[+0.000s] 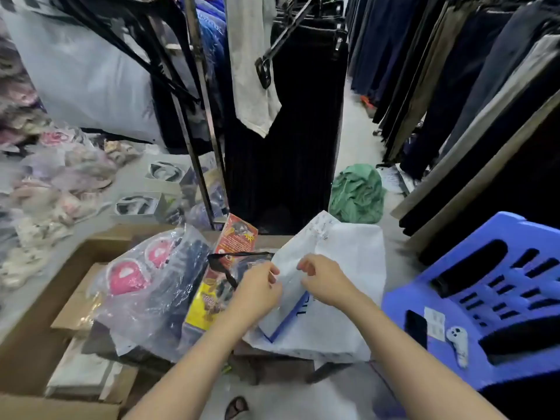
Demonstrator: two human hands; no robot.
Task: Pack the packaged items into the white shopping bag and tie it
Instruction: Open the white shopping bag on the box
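While your left hand [257, 287] and right hand [325, 283] pinch mouth edge of white shopping bag [348, 262], fingers [270, 269] clamped on thin film, bag lies flat before you, between red-yellow toy box [238, 237] and blue chair [491, 231] — looks empty. Expect light, limp, slippery plastic; hold opposite lips, spread gently. Toy box, clear packet [145, 280] lie just left, unpacked.
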